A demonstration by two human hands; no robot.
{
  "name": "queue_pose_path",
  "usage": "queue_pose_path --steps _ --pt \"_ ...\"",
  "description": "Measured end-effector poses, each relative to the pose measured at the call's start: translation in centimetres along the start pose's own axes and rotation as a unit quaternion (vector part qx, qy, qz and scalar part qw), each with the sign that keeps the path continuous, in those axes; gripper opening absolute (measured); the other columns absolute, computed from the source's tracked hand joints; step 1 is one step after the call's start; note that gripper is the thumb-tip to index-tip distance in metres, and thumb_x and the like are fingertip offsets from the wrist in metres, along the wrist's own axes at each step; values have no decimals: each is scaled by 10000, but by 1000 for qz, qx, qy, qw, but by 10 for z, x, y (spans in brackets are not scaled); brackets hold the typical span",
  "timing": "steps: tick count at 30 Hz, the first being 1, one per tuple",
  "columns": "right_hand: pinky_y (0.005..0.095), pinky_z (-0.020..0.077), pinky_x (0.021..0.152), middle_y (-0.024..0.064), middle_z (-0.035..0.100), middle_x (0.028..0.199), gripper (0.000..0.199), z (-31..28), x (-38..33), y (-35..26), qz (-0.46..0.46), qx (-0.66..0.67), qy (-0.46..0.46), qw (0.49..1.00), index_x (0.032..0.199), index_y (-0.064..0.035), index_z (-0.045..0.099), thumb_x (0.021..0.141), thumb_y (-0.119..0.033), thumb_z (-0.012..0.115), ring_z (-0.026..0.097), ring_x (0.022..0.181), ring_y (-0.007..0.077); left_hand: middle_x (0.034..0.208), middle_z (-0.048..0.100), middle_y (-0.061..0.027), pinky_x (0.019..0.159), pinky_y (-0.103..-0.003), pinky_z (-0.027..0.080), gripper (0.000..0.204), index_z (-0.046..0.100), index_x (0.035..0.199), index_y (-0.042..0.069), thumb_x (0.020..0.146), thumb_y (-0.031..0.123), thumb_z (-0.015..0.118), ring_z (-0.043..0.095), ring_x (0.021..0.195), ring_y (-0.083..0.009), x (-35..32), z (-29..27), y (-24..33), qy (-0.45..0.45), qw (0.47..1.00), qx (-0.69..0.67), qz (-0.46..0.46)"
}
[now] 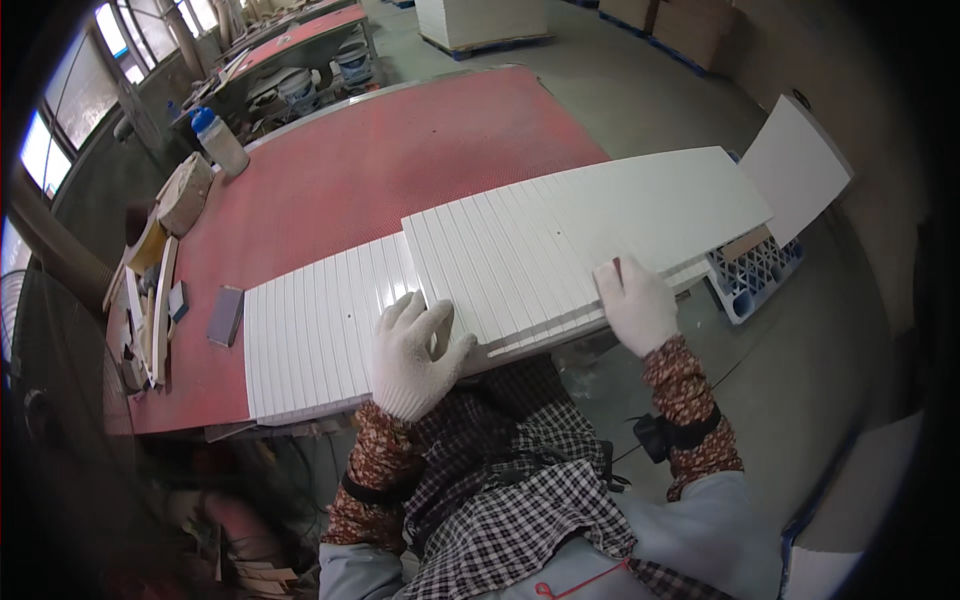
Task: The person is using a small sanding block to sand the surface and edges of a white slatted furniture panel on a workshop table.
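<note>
Two white grooved panels lie overlapped on the red-topped table. The upper panel (640, 215) reaches out past the table's right side, and the lower panel (310, 330) shows to its left. My left hand (415, 355), in a white knit glove, rests over the near edge where the panels meet, its fingers apart and bent, thumb toward the upper panel. Also gloved, my right hand (640, 308) is closed at the upper panel's near edge. A small dark reddish-brown bit shows between its fingers; its kind is too hidden to tell.
On the red table (370, 150) are a grey block (226, 316), a blue-capped bottle (222, 142) and wooden strips (160, 310). At the right, a white board (797, 170) stands over a blue-grey plastic pallet (755, 280). White stacked boards (480, 22) are farther back.
</note>
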State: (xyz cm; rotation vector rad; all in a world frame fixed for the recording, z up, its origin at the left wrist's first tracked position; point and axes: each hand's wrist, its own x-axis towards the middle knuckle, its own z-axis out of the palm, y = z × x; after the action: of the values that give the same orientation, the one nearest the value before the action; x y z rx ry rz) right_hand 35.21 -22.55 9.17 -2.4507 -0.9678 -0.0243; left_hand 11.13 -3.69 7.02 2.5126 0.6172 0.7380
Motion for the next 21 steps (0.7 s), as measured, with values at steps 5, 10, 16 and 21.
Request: queue_pose_path --steps 5,10,16,21 --pt "515 554 689 189 690 722 343 6 -40 -36 -53 3 -47 997 949 -32 655 1033 -342 532 704 714 402 1027 671 -181 1028 -501 471 422 684 1140 -17 829 254 773 605 1168 -374 10 -3 -10 -2 1000 1 -3" --pt "512 554 658 192 687 710 356 9 -47 -46 -66 -22 -70 995 981 -14 635 1041 -349 530 702 687 398 1238 626 -224 1107 -556 390 564 608 1298 -11 874 351 694 529 1282 -434 11 -1 -17 -2 998 54 10" --pt "504 545 606 195 664 656 355 5 -45 -58 -56 -76 -84 992 971 10 619 1042 -324 521 687 629 399 1256 592 -238 1127 -557 357 621 563 1346 -29 897 389 655 508 1273 -427 13 -4 -14 -35 999 37 -7" --pt "512 546 623 185 670 657 333 8 -27 -71 -56 -120 -104 986 980 -1 620 1041 -310 512 693 642 396 1242 596 -232 1128 -569 345 619 557 1349 -28 902 391 648 510 1262 -427 12 -5 -16 -37 998 49 -8"
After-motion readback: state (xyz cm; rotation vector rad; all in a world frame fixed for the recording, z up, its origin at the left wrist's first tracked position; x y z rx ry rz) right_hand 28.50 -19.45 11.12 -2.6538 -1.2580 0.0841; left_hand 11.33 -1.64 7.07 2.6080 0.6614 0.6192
